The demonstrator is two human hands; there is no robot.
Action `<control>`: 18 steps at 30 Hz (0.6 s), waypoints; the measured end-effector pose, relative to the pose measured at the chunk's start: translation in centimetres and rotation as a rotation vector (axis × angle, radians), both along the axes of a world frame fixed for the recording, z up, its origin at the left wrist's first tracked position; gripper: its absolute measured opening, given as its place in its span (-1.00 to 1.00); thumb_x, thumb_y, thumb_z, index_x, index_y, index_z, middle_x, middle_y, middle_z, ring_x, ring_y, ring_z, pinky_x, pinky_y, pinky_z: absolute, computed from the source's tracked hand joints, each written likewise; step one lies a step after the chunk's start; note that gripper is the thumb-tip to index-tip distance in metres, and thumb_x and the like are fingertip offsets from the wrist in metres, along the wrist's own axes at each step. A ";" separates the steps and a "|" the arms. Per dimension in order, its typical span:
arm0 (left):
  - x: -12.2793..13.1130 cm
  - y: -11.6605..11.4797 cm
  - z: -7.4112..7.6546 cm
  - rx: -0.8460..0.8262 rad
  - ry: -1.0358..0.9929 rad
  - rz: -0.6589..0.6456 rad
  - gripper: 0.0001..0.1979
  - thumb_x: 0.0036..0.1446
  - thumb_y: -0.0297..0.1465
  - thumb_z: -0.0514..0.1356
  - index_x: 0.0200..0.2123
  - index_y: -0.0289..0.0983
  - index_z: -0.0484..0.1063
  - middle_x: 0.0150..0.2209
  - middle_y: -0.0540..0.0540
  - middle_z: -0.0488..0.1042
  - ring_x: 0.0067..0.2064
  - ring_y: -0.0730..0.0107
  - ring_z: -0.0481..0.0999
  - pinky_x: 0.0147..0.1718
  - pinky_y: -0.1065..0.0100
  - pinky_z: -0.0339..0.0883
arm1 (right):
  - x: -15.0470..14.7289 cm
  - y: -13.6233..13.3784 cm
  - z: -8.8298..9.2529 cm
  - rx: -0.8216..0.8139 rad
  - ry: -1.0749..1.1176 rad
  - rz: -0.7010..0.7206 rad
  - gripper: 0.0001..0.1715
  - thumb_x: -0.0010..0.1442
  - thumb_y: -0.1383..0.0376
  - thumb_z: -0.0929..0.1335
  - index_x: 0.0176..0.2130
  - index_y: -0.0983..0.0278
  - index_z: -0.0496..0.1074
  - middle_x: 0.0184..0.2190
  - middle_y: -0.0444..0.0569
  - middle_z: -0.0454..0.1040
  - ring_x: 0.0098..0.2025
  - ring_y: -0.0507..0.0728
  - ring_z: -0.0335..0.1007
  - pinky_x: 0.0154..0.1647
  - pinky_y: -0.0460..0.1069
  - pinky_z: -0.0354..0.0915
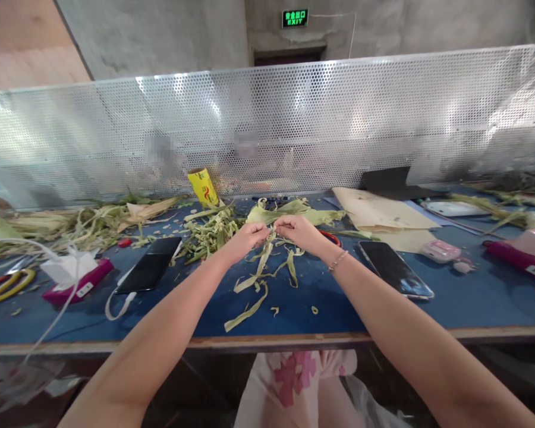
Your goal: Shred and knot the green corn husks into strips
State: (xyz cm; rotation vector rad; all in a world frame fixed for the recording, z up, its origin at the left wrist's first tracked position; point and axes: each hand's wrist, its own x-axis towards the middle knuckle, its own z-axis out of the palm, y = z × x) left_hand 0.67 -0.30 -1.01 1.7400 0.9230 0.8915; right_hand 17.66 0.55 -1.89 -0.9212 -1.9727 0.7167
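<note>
Along the far side of the blue table (334, 316), one mesh screen (303, 113) is set up, apparently as a divider. Over the table's middle, one pale strip (271, 238) is held, pinched narrowly in the fingertips of two hands, the left hand (255, 235) and the right hand (295, 232). The hands are brought almost together, probably because so thin a piece is best controlled from close up. Where the strip ends cannot be told, since other lengths are strewn beneath it. Just left, one heap (214, 232) is gathered, too tangled to be counted; behind it one yellow tube (203, 185) is tilted. Nearer the front edge, two scraps are left lying. Two dark phones are laid flat, the left phone (151, 266) and the right phone (395, 268), each outside a forearm, perhaps to be kept out of the way. Farther out, two purple sockets are placed, the left socket (98, 274) and the right socket (510, 254), presumably for charging.
</note>
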 end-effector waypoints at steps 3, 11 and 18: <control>-0.1 0.1 0.0 0.028 0.025 -0.007 -0.66 -0.09 -0.19 0.13 -0.64 -0.27 0.07 -0.70 0.15 -0.02 -0.64 0.64 -0.06 -0.60 0.43 -0.18 | 0.0 -0.1 0.2 0.006 -0.016 -0.024 -0.81 0.00 0.23 0.25 -0.50 0.31 0.34 -0.60 -0.17 0.24 -0.55 -0.05 0.06 -0.49 -0.10 0.04; -0.3 0.4 -0.5 0.117 0.095 -0.021 -0.64 -0.06 -0.16 0.10 -0.65 -0.27 0.07 -0.69 0.13 -0.01 -0.63 0.63 -0.04 -0.60 0.43 -0.17 | -0.4 -0.2 0.6 -0.011 -0.005 -0.064 -0.87 -0.06 0.31 0.27 -0.56 0.31 0.35 -0.64 -0.17 0.28 -0.55 -0.04 0.11 -0.47 -0.10 0.07; -0.1 0.5 -0.9 0.133 0.135 -0.042 -0.65 -0.03 -0.16 0.08 -0.64 -0.28 0.10 -0.68 0.12 0.01 -0.62 0.63 -0.04 -0.60 0.43 -0.17 | -0.5 0.0 0.4 -0.062 0.036 -0.093 -0.91 -0.09 0.35 0.29 -0.56 0.31 0.36 -0.64 -0.17 0.30 -0.56 -0.04 0.13 -0.49 -0.10 0.06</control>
